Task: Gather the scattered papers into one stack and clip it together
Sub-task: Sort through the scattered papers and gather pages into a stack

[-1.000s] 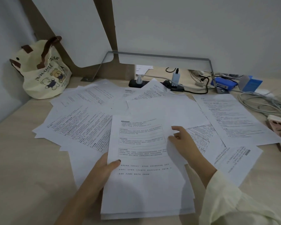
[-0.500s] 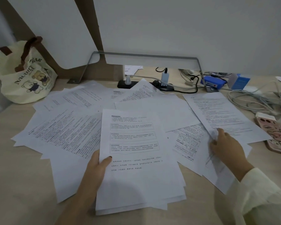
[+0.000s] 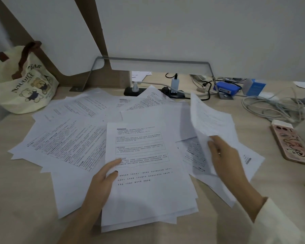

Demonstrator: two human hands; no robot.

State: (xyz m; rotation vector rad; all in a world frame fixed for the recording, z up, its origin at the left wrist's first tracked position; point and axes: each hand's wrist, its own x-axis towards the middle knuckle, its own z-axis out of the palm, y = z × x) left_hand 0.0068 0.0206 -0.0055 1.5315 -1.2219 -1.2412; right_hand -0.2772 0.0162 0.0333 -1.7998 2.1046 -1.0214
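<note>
My left hand (image 3: 102,182) grips the left edge of a small stack of papers (image 3: 148,182) in front of me, thumb on the top printed sheet. My right hand (image 3: 224,155) pinches one sheet (image 3: 206,117) by its lower corner; the sheet is lifted off the desk and curls upward, to the right of the stack. Several more printed sheets (image 3: 65,141) lie fanned over the desk to the left, behind the stack and under my right hand. No clip is visible.
A cream tote bag (image 3: 23,81) stands at the back left. A black power strip (image 3: 153,91) with plugs, a blue box (image 3: 226,88), and coiled cables (image 3: 275,108) line the back. A phone in a pink case (image 3: 292,143) lies right.
My right hand moved from the stack's right edge out to the right, took hold of a loose sheet and lifted it off the desk. The left hand kept its hold on the stack.
</note>
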